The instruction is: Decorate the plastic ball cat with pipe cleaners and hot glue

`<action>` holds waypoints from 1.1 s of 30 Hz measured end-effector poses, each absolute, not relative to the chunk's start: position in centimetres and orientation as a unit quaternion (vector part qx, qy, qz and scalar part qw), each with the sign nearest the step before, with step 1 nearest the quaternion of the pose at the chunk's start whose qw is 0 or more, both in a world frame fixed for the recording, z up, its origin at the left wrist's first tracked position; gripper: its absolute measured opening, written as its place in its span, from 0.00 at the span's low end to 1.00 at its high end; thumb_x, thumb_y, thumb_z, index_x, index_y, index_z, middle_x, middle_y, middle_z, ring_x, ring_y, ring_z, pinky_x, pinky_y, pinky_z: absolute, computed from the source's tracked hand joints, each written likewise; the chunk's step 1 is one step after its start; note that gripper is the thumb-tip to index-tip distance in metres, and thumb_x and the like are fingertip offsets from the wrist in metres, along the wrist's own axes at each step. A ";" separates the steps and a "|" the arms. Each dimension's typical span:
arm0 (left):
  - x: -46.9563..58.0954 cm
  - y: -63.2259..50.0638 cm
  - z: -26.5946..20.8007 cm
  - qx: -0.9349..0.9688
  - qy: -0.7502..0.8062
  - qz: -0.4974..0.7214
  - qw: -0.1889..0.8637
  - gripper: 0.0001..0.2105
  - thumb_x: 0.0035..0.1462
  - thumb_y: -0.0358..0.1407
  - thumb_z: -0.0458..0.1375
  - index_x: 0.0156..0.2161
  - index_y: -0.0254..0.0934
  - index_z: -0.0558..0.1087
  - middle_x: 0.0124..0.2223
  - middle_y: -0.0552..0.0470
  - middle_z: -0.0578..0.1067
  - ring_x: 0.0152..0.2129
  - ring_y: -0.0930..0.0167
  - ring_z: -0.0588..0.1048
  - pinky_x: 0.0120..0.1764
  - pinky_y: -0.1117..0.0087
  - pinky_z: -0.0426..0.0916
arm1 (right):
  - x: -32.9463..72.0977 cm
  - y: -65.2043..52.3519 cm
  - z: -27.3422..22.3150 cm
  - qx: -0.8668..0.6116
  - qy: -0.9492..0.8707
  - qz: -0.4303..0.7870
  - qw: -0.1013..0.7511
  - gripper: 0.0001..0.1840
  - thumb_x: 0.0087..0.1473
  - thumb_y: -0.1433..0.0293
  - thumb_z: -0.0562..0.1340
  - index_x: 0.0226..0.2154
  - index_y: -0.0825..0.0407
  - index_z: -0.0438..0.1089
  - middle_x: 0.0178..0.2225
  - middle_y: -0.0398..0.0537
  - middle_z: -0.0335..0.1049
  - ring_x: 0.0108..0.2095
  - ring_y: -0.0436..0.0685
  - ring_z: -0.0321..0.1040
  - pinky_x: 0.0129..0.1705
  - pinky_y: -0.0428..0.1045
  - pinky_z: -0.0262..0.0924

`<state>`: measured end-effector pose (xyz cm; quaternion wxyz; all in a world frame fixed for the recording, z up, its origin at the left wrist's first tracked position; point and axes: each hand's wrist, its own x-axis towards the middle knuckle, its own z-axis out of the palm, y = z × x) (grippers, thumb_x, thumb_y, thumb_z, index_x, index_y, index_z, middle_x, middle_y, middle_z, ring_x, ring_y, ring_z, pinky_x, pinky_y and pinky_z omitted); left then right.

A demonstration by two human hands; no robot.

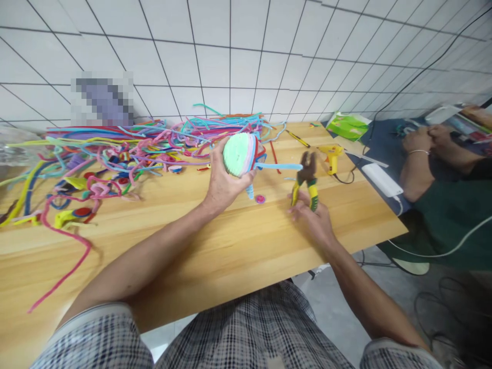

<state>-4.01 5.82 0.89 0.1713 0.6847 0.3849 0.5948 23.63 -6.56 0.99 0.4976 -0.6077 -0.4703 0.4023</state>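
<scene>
My left hand (226, 179) is wrapped round a rounded craft piece (237, 155) built of coiled pipe cleaners, mint green in front with lilac, red and blue layers behind. From its right side a light blue pipe cleaner (280, 166) sticks out almost level. My right hand (313, 218) grips pliers (306, 179) with yellow and green handles. Their dark jaws point up, close to the tip of the blue pipe cleaner; blur hides whether they touch it. A small pink disc (260, 199) lies on the wooden table (230, 246) below the craft piece.
A tangled heap of coloured pipe cleaners (146, 146) covers the table's left and back. Toward the right lie a yellow glue gun (331, 156), a yellow-black pen-like tool (298, 138), a green packet (349, 126) and a white power strip (382, 180). Another person's hands (423, 141) rest at far right.
</scene>
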 end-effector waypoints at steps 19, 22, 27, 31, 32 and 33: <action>-3.7 5.4 0.2 0.670 0.404 0.598 0.174 0.47 0.56 0.49 0.79 0.73 0.47 0.60 0.73 0.39 0.67 0.73 0.49 0.66 0.77 0.44 0.61 | 25.3 -4.2 0.6 -0.644 -0.656 0.092 0.383 0.39 0.56 0.66 0.66 0.70 0.46 0.64 0.68 0.63 0.72 0.61 0.71 0.80 0.59 0.69 0.79; -3.5 4.9 0.5 0.672 0.388 0.609 0.162 0.48 0.56 0.48 0.78 0.74 0.46 0.58 0.74 0.38 0.64 0.75 0.48 0.65 0.78 0.45 0.59 | 24.5 -3.2 0.9 -0.631 -0.692 -0.008 0.350 0.43 0.57 0.68 0.65 0.73 0.48 0.58 0.70 0.67 0.69 0.68 0.74 0.73 0.61 0.73 0.78; -3.0 4.3 0.6 0.673 0.397 0.606 0.150 0.49 0.56 0.49 0.78 0.75 0.47 0.58 0.74 0.39 0.64 0.74 0.48 0.65 0.78 0.45 0.60 | 23.0 -1.7 1.4 -0.636 -0.701 -0.064 0.316 0.47 0.59 0.72 0.65 0.77 0.50 0.50 0.73 0.71 0.64 0.76 0.77 0.62 0.67 0.75 0.73; -2.8 4.1 0.4 0.671 0.384 0.616 0.150 0.48 0.57 0.53 0.77 0.75 0.47 0.58 0.74 0.38 0.63 0.74 0.48 0.66 0.77 0.43 0.61 | 22.1 -0.9 1.9 -0.643 -0.689 -0.060 0.328 0.48 0.60 0.72 0.65 0.77 0.50 0.49 0.73 0.71 0.63 0.76 0.78 0.61 0.67 0.74 0.74; -2.7 4.1 0.4 0.672 0.383 0.615 0.153 0.49 0.56 0.53 0.77 0.75 0.47 0.58 0.75 0.38 0.63 0.74 0.48 0.66 0.77 0.42 0.61 | 21.9 -0.7 2.0 -0.643 -0.689 -0.060 0.329 0.47 0.61 0.72 0.65 0.77 0.50 0.49 0.73 0.71 0.63 0.76 0.78 0.61 0.67 0.74 0.74; -2.7 4.0 0.4 0.673 0.385 0.611 0.158 0.50 0.56 0.53 0.78 0.75 0.48 0.58 0.75 0.38 0.63 0.74 0.47 0.65 0.77 0.42 0.61 | 21.7 -0.6 2.1 -0.642 -0.690 -0.061 0.330 0.46 0.61 0.72 0.65 0.77 0.50 0.50 0.73 0.71 0.63 0.76 0.78 0.61 0.67 0.74 0.74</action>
